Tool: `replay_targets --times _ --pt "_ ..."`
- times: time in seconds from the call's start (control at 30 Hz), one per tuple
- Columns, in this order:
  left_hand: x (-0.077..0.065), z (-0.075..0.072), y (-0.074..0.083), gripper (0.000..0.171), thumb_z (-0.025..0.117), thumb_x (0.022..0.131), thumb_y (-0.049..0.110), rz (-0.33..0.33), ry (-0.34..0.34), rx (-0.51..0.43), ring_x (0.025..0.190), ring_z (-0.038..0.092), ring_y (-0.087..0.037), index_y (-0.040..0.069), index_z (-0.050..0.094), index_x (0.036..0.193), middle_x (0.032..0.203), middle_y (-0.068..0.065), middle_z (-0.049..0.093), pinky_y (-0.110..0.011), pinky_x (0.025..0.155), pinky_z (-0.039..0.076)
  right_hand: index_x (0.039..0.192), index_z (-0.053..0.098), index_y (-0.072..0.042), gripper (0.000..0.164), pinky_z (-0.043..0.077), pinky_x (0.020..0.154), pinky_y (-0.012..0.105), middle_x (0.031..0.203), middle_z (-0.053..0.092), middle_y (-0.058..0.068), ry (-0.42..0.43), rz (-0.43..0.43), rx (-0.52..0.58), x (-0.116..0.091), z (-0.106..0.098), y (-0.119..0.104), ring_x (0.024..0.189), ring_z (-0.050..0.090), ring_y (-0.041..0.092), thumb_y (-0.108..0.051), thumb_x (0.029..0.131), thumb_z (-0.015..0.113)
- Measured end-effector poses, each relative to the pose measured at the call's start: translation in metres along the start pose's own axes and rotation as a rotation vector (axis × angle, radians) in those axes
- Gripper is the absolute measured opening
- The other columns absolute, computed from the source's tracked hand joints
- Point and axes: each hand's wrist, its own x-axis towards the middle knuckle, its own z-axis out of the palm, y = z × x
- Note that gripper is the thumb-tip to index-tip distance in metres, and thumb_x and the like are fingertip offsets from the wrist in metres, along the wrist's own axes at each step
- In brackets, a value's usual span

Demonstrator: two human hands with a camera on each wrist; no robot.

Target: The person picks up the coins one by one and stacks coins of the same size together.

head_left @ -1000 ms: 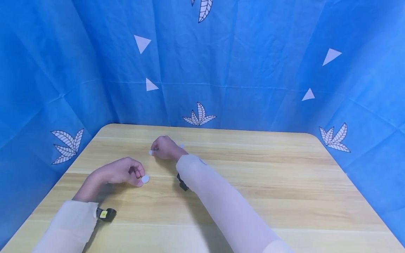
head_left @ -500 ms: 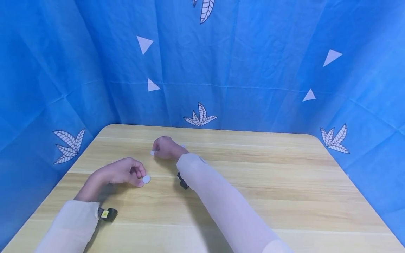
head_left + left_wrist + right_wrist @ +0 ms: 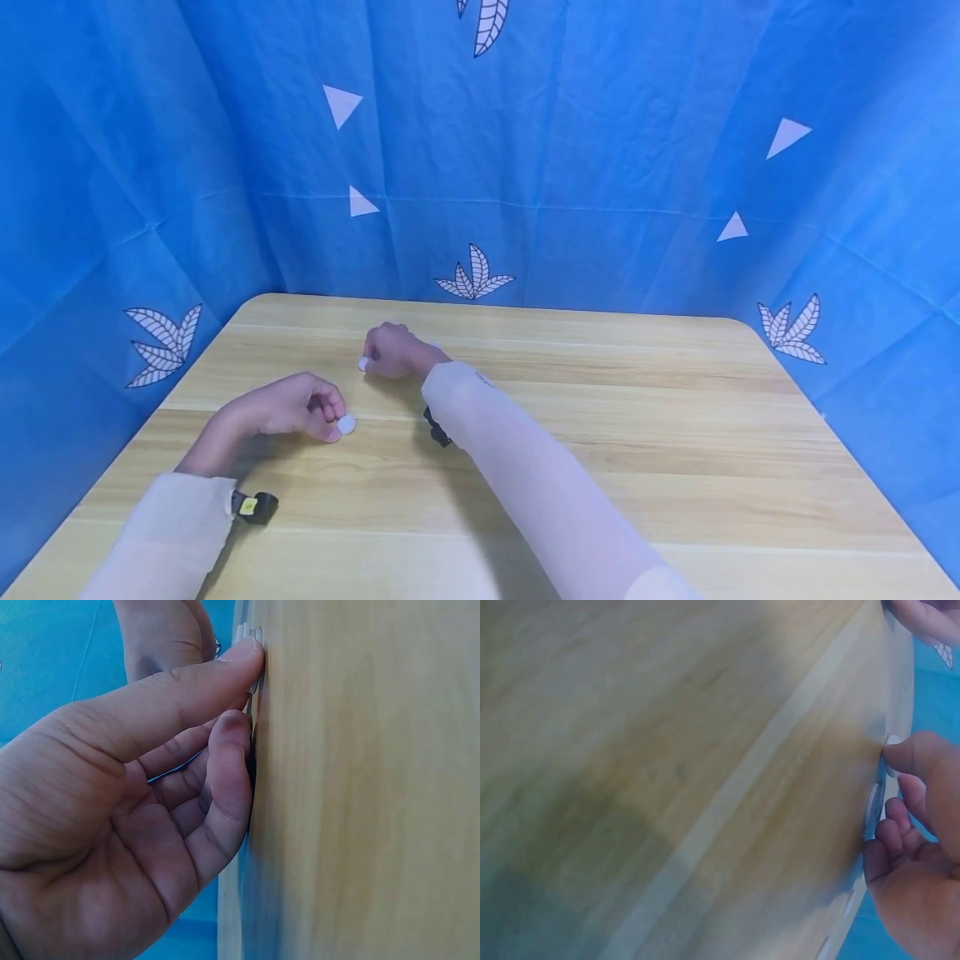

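Observation:
Toward the left of the table, my left hand (image 3: 292,406) pinches a small white disc (image 3: 346,424) at the ends of its thumb and finger. The left wrist view shows its thumb (image 3: 202,686) against thin white edges (image 3: 251,634) at table level, with the other fingers bent below. Farther back, my right hand (image 3: 393,350) reaches across and holds another white disc (image 3: 363,364) at its fingertips, close to the tabletop. In the right wrist view the right thumb (image 3: 911,754) meets that disc's edge (image 3: 892,740); the finger behind it is hidden.
Behind the right wrist, a white disc (image 3: 435,344) lies partly covered. The right wrist view has more pale discs on the wood, one (image 3: 872,802) beside the fingers and one (image 3: 850,902) lower. A patterned blue curtain (image 3: 600,167) encloses the wooden table (image 3: 675,433).
My right hand has shifted very slightly to the right with its disc, whose face shows more now. The left hand and its disc stay in place; the head view moved a little.

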Motion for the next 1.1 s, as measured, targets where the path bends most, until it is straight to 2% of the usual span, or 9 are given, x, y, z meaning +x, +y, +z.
replay_targets --times 0.27,0.5,0.77,1.1 --pt "0.0 0.0 -0.001 0.024 0.087 0.081 0.017 -0.006 0.004 -0.005 0.082 0.055 -0.023 0.007 0.071 0.096 0.085 -0.004 0.064 -0.029 0.072 0.046 0.094 0.058 -0.015 0.015 0.042 0.076 0.02 0.091 0.061 -0.003 0.02 -0.055 0.108 -0.004 0.0 0.002 0.086 0.054 0.012 -0.022 0.099 0.07" --pt "0.0 0.0 0.0 0.025 0.087 0.081 0.016 -0.024 0.002 -0.021 0.081 0.055 -0.024 0.006 0.071 0.097 0.085 -0.004 0.064 -0.029 0.071 0.047 0.096 0.063 -0.014 0.009 0.044 0.077 0.017 0.09 0.065 -0.005 0.053 -0.123 0.147 -0.004 -0.001 0.005 0.085 0.058 0.009 -0.02 0.099 0.07" --pt "0.0 0.001 0.001 0.026 0.087 0.081 0.019 -0.042 0.005 -0.015 0.082 0.055 -0.024 0.006 0.071 0.097 0.086 -0.004 0.064 -0.03 0.072 0.046 0.099 0.066 -0.011 0.004 0.047 0.08 0.016 0.093 0.068 -0.003 0.064 -0.128 0.243 -0.008 -0.006 0.005 0.088 0.061 0.01 -0.008 0.097 0.068" --pt "0.0 0.002 0.001 0.026 0.087 0.081 0.018 -0.029 0.01 -0.009 0.08 0.056 -0.023 0.006 0.071 0.095 0.084 -0.004 0.064 -0.028 0.07 0.047 0.103 0.072 -0.007 0.009 0.047 0.084 0.015 0.101 0.072 0.0 0.086 -0.16 0.231 -0.016 -0.019 0.003 0.093 0.063 0.01 -0.004 0.098 0.065"
